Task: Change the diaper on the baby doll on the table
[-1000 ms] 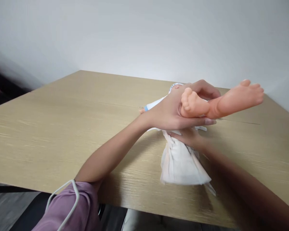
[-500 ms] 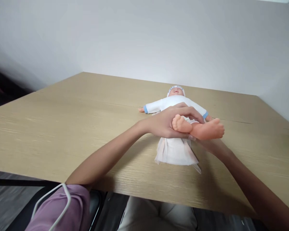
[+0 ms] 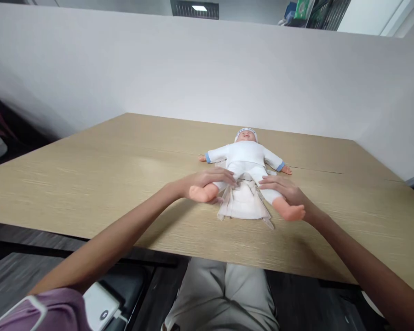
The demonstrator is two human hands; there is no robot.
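Note:
A baby doll (image 3: 246, 158) in white clothes and a white cap lies on its back on the wooden table (image 3: 89, 174), arms spread, legs apart and pointing toward me. A white cloth diaper (image 3: 243, 207) is spread under its hips and between its legs. My left hand (image 3: 202, 180) rests over the doll's leg on the left, fingers curled around it. My right hand (image 3: 286, 191) lies on the doll's other leg, fingers wrapped over it just above the bare foot (image 3: 291, 212).
A white partition wall (image 3: 193, 69) rises behind the table. The table's front edge runs just above my lap. A dark chair with a white device (image 3: 98, 308) sits at lower left, under the table edge.
The doll's legs, held up together by my left hand, have come down and been spread apart. My right hand has moved from under the doll onto its leg. The view has pulled back.

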